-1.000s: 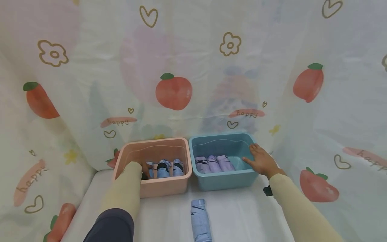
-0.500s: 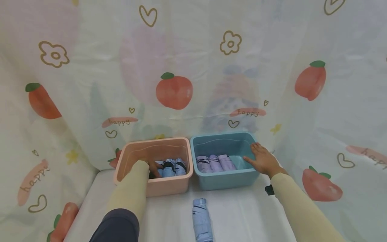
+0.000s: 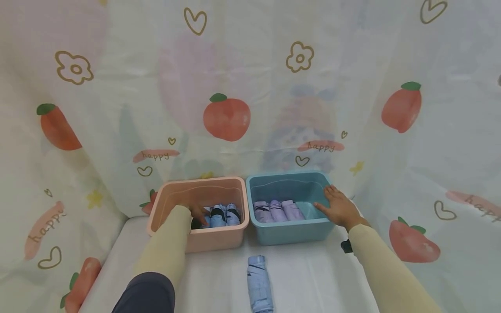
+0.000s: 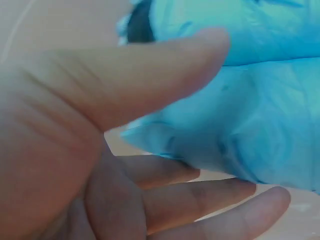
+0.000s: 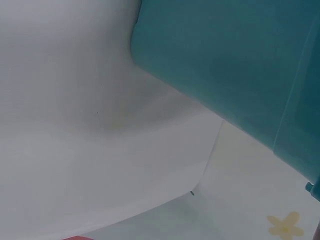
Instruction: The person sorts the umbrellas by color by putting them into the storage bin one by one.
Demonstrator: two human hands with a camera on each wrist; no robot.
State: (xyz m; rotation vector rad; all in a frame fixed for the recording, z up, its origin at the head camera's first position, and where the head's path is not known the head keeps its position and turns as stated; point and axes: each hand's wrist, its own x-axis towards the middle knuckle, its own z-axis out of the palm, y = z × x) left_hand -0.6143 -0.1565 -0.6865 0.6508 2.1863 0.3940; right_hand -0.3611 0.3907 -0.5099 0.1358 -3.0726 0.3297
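- The head view takes in the whole scene: a pink bin (image 3: pixel 199 213) and a teal bin (image 3: pixel 291 208) stand side by side, touching, on a white-covered counter (image 3: pixel 219 278), with a fruit-print curtain (image 3: pixel 235 87) hanging behind and to both sides.
- In that view the left hand (image 3: pixel 197 214) reaches down into the pink bin, against the leftmost of the folded blue umbrellas (image 3: pixel 223 215) lined up on its floor; the bin's front wall hides most of the hand.
- The left wrist view shows what the head view cannot: the thumb and fingers (image 4: pixel 210 197) are spread and relaxed, with blue umbrella fabric (image 4: pixel 240 110) lying between them, not clenched round it.
- The right hand (image 3: pixel 339 208) rests flat on the right rim of the teal bin, its fingers straight and grasping nothing; three folded lilac umbrellas (image 3: pixel 278 211) lie on the bin's left side, apart from the hand.
- The right wrist view gives only the teal bin's outer wall (image 5: pixel 225 65) and white cloth below it; no hand shows there.
- One more folded blue umbrella (image 3: pixel 259 283) lies alone on the counter in front of the bins, between the two arms.
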